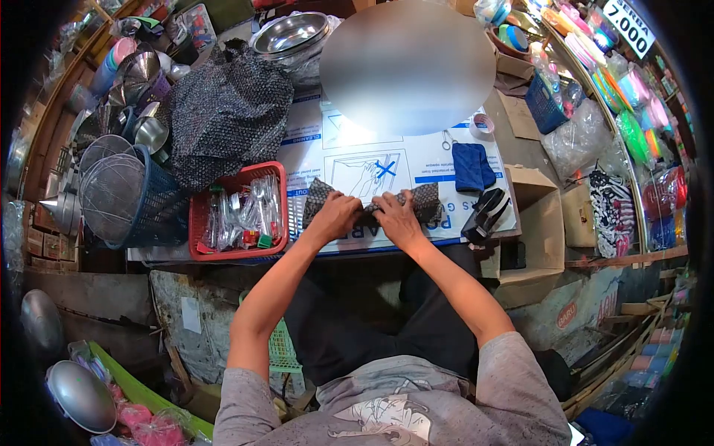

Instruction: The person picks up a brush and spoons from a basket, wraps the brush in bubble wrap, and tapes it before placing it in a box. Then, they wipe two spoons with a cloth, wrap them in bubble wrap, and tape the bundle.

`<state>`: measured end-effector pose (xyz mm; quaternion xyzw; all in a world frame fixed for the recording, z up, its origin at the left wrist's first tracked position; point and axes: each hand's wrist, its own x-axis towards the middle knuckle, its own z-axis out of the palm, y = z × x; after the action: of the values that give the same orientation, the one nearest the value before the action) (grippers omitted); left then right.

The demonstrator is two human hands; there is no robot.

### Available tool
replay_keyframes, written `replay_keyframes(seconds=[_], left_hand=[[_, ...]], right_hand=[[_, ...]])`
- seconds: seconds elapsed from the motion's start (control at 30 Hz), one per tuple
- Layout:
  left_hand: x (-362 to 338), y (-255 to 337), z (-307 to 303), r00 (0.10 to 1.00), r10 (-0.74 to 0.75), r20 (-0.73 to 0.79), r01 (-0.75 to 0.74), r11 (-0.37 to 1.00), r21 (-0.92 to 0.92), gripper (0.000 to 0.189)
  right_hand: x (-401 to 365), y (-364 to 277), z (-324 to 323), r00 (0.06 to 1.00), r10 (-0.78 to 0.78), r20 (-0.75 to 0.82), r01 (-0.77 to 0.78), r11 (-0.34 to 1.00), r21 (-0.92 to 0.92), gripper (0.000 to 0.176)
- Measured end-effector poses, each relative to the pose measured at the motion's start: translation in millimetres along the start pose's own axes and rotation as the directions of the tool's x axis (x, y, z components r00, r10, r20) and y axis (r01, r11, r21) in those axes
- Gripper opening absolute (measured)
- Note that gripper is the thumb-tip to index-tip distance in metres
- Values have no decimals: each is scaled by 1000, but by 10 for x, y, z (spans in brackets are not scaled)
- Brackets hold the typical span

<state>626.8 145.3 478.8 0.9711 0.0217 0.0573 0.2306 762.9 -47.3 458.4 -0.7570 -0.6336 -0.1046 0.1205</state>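
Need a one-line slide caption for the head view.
Left hand and right hand on dark bubble wrap, near a red basket of utensils.

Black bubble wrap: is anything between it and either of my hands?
Nothing visible is: the left hand and right hand are directly on the black bubble wrap. The red basket and black tape dispenser stand off to either side.
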Motion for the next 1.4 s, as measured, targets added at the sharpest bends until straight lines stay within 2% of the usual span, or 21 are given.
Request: replay_keyframes(seconds=[0.07, 0.1, 0.2, 0.23, 0.27, 0.3, 0.33, 0.4, 0.47, 0.53, 0.63, 0.73, 0.8, 0.83, 0.9, 1.03, 1.1, 1.27, 1.33, 1.4], left_hand=[[-106, 152, -31, 998, 25, -53, -25, 1000, -10, 27], [-167, 201, -53, 997, 20, -69, -20, 1000, -3, 34], [-265, 205, 49, 989, -8, -150, 7, 1000, -7, 35], [-276, 204, 60, 997, -23, -80, 22, 1000, -9, 32], [-289, 195, 70, 996, -20, -85, 20, 1000, -4, 32], [-286, 221, 57, 994, 1, -106, -3, 1000, -25, 29], [-263, 238, 45, 992, 23, -126, -29, 999, -46, 26], [-231, 248, -40, 996, 25, -82, -31, 997, -77, 25], [-190, 284, -150, 988, -75, 136, 109, 958, -264, 25], [-202, 253, -99, 986, -90, 142, 127, 952, -279, 25], [-181, 290, -122, 971, -138, 196, 203, 910, -362, 22], [-249, 366, -95, 974, -179, 141, 218, 913, -344, 21], [-271, 372, -21, 990, -62, -129, 27, 965, -262, 21], [-267, 364, 19, 990, -61, -126, 26, 965, -260, 21], [-253, 380, 93, 977, 57, -207, -68, 997, -45, 22], [-303, 618, 192, 970, -21, -241, 15, 1000, -27, 21], [-353, 782, 126, 961, -91, -261, 45, 983, -177, 22], [-353, 636, 320, 950, -57, -307, 4, 985, -170, 22], [-318, 606, 303, 949, -50, -310, 0, 987, -162, 22], [-303, 602, 302, 951, -20, -308, -28, 988, -150, 20]], right_hand=[[-37, 4, 79, 1000, -14, -11, 14, 999, -40, 19], [-39, 9, 79, 1000, -9, -13, 9, 1000, -2, 19], [-84, 85, 56, 997, -57, -53, 59, 997, 43, 19], [-86, 146, 41, 990, -114, -89, 121, 990, 76, 18], [-88, 193, 36, 978, -168, -124, 182, 978, 106, 18], [-83, 208, -46, 975, -153, -158, 185, 959, 216, 17], [-81, 201, -117, 976, -150, -159, 182, 960, 212, 17], [-109, 139, -233, 993, -19, -118, 67, 906, 417, 23], [-155, 105, -334, 997, -3, -83, 38, 908, 418, 27], [-256, 147, -306, 993, -109, -39, 116, 923, 366, 26], [-403, 204, -262, 989, -126, -82, 148, 912, 383, 26], [-448, 227, -193, 989, -130, -78, 150, 907, 393, 27], [-460, 235, -190, 988, -128, -91, 155, 893, 423, 27], [-463, 246, -204, 987, -126, -102, 158, 880, 448, 27], [-481, 278, -215, 986, -125, -115, 163, 882, 443, 26], [-525, 319, -125, 987, -100, -126, 145, 892, 428, 20], [-587, 309, -60, 990, -65, -122, 114, 884, 454, 18], [-660, 288, 15, 992, 36, -119, 28, 867, 498, 13], [-619, 297, -66, 984, -21, -175, 89, 916, 392, 11], [-616, 233, -155, 982, 12, -189, 61, 925, 374, 10]])
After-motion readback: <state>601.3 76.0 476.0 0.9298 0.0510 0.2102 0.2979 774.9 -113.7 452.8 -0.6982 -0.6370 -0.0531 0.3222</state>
